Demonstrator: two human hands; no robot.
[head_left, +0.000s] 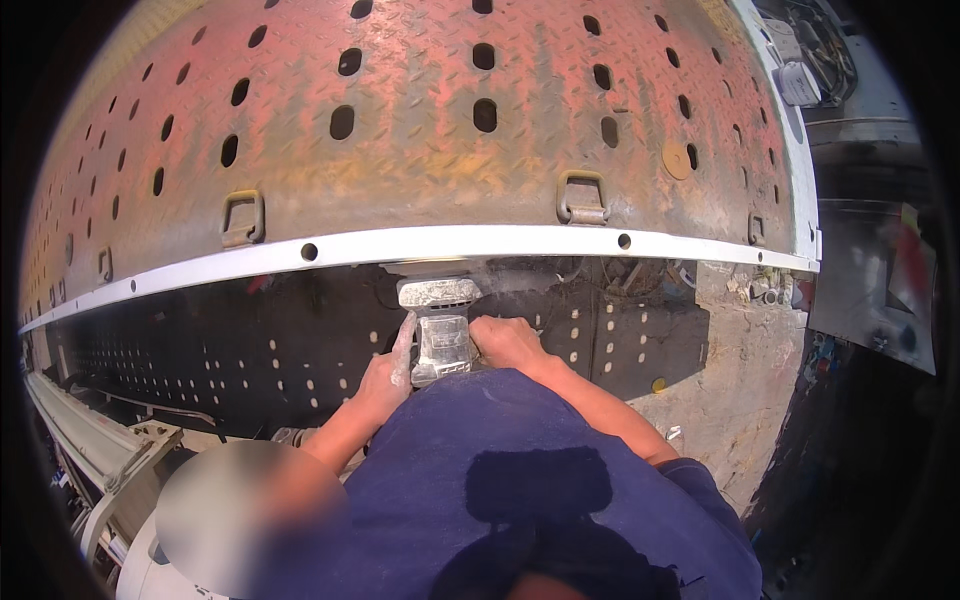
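A dust-covered grey power sander (444, 338), with a wide head and vent slots, is held between my hands in front of my chest. Its head lies just below the white edge rail (440, 243) of a flatbed. My left hand (386, 378) grips the sander's left side, with a dust-whitened digit stretched along the body. On the other side, my right hand (506, 342) is closed at the body, its fingertips hidden. The surface the head faces is mostly hidden under the rail.
The flatbed deck (420, 180) is worn red, rusty tread plate with oval slots and metal tie-down rings (583, 197). A pale metal frame (100, 440) stands at left, near a blurred patch. Rough concrete ground (740, 400) and a grey panel (870, 290) are at right.
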